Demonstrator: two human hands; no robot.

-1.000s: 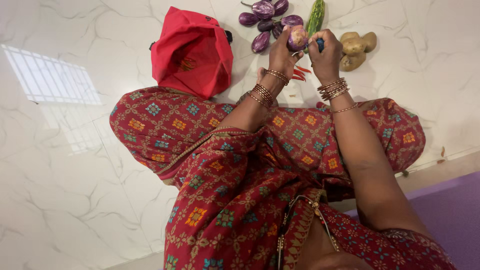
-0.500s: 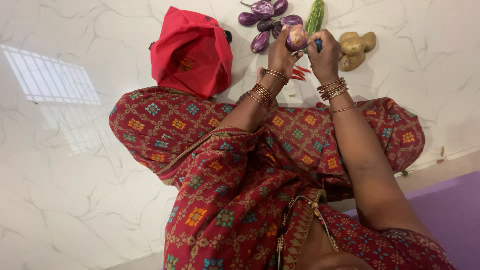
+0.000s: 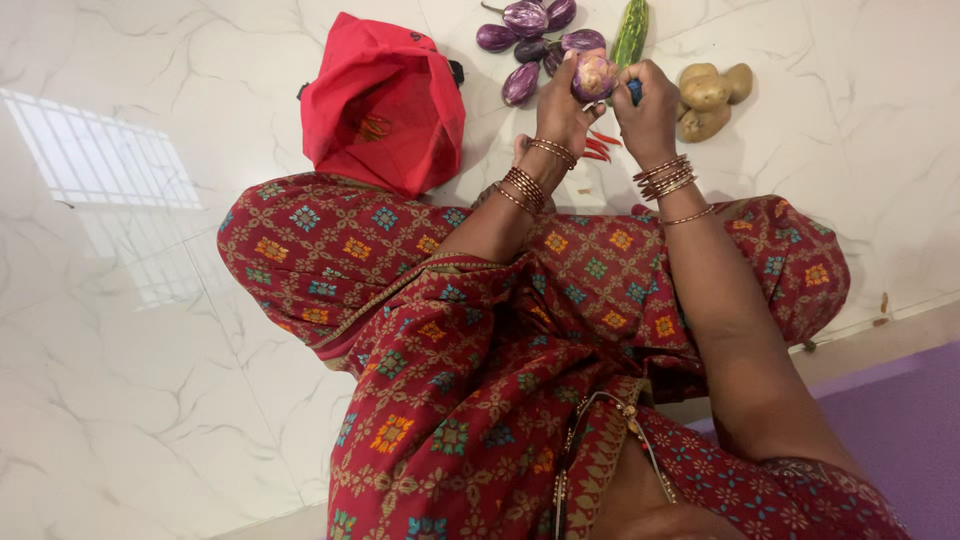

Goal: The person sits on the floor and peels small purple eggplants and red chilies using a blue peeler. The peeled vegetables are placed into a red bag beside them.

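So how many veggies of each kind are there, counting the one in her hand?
Eggplants: 7, one held in the left hand
Potatoes: 3
Cucumber: 1
Red chillies: a few, partly hidden, not counted
Total: 11

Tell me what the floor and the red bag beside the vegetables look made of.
Floor: likely polished marble or marble-look tile, white with grey veins, glossy enough to mirror a window grille.
Red bag: seemingly thin woven or non-woven fabric, matte, slumped in soft creases.
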